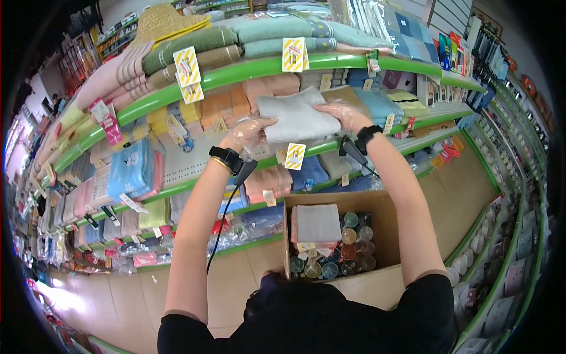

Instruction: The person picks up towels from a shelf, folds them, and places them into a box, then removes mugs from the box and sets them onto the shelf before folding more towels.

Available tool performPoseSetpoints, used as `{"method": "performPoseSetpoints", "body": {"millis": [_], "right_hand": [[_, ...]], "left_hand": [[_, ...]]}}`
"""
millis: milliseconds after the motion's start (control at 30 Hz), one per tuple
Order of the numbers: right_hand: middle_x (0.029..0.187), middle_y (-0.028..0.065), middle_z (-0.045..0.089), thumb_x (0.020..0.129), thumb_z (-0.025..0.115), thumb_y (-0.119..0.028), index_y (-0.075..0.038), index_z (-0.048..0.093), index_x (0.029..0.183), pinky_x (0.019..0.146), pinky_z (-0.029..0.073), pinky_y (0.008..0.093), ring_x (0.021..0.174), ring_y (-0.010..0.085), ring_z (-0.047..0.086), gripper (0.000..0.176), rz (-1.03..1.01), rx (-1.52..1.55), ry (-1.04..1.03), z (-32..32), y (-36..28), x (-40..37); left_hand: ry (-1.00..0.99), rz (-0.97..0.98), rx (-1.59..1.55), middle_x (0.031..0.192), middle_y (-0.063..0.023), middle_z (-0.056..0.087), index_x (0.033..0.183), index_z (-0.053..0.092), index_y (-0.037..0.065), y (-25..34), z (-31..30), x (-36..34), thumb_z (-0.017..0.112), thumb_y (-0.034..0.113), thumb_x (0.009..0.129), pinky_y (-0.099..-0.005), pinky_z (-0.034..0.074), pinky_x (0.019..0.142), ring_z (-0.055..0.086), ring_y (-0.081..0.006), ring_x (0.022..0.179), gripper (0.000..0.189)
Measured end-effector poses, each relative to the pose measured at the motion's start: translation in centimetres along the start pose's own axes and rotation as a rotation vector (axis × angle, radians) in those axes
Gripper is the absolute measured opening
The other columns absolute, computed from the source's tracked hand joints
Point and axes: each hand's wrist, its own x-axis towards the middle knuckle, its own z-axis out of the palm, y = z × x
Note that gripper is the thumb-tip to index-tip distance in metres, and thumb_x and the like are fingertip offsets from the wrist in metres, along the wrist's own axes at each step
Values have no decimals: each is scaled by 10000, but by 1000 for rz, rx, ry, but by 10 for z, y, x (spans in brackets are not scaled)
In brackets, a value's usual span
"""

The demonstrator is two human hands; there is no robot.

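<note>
A folded pale grey towel [300, 116] is stretched between my two hands at the middle shelf. My left hand [252, 131] grips its left edge, thumb on top. On the opposite edge, my right hand [344, 114] has its thumb over the cloth and the fingers mostly hidden. Both hands seem covered by clear plastic gloves. Behind the towel lie folded orange towels [224, 106] and a brown one [348, 100]. Under it, a yellow-striped price tag [295, 156] hangs on the shelf edge.
Below stands an open cardboard box [386, 227] with several glass jars [349, 236] and a grey cloth stack [318, 223]. A green-edged top shelf [247, 72] crosses above my hands. Bagged blue towels [131, 168] sit left; curved racks [513, 236] stand right. A cable [219, 230] hangs from my left wrist.
</note>
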Motion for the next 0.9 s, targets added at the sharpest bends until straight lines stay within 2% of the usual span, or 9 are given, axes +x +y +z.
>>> {"method": "performPoseSetpoints", "body": {"millis": [200, 400, 500, 567, 600, 667, 700, 767, 900], "right_hand": [[956, 82, 670, 841, 633, -310, 29, 627, 992, 659, 485, 288, 724, 145, 614, 371, -44, -308, 83, -51, 39, 95], [984, 188, 659, 759, 617, -219, 58, 596, 1048, 711, 498, 382, 843, 285, 644, 400, 81, -1016, 408, -3, 9, 75], [1051, 226, 639, 770, 572, -178, 45, 588, 1085, 751, 503, 401, 946, 350, 633, 386, -28, -1106, 477, -11, 27, 95], [1056, 223, 632, 771, 548, -128, 15, 607, 1062, 780, 502, 424, 999, 376, 606, 329, -332, -1414, 640, 0, 33, 91], [1056, 223, 632, 771, 548, -128, 15, 607, 1062, 780, 502, 424, 999, 376, 606, 329, -331, -1412, 638, 4, 33, 85], [1085, 226, 594, 787, 525, -115, -29, 586, 1027, 858, 468, 452, 997, 385, 578, 262, -414, -1512, 555, 13, 35, 73], [1085, 226, 594, 787, 525, -115, -29, 586, 1027, 858, 468, 452, 997, 385, 578, 262, -414, -1506, 552, 12, 38, 74], [985, 208, 613, 819, 492, -122, -33, 589, 1020, 789, 484, 458, 921, 369, 600, 240, -573, -1777, 691, 3, 49, 81], [830, 168, 647, 807, 518, -113, -25, 614, 906, 685, 507, 410, 766, 336, 632, 164, -741, -1676, 863, 1, 23, 50]], "left_hand": [[231, -114, 126, 1068, -72, 626, 1113, 555, 17, -30, -44, 67, 623, 109, 869, -323, 526, 836, 628, -177, 922, 269], [113, -165, -38, 1083, -100, 609, 1168, 499, 2, -78, -94, 110, 598, 83, 875, -330, 516, 870, 609, -217, 962, 319], [119, -135, -95, 933, -123, 640, 1049, 585, 28, -90, -104, 118, 639, 201, 845, -362, 498, 627, 626, -237, 833, 274], [-138, 370, 961, 1106, -158, 616, 1167, 525, 15, -111, -135, 137, 588, 60, 869, -346, 491, 872, 598, -266, 1003, 308], [-138, 367, 962, 1106, -158, 616, 1167, 525, 15, -100, -119, 121, 588, 60, 869, -346, 491, 872, 598, -266, 1003, 308], [99, 834, 1679, 935, -214, 654, 989, 612, 20, -78, -76, 87, 624, 166, 777, -438, 484, 743, 645, -328, 849, 257], [97, 827, 1684, 935, -214, 654, 989, 612, 20, -70, -59, 80, 624, 166, 777, -438, 484, 743, 645, -328, 849, 257], [181, 257, 1861, 1120, -239, 590, 1129, 593, 86, -59, -35, 74, 476, 176, 900, -429, 431, 909, 560, -408, 1010, 272], [197, 140, 1871, 1069, -258, 600, 1126, 583, 61, -47, -23, 64, 422, 214, 923, -466, 463, 819, 590, -412, 921, 301]]}}
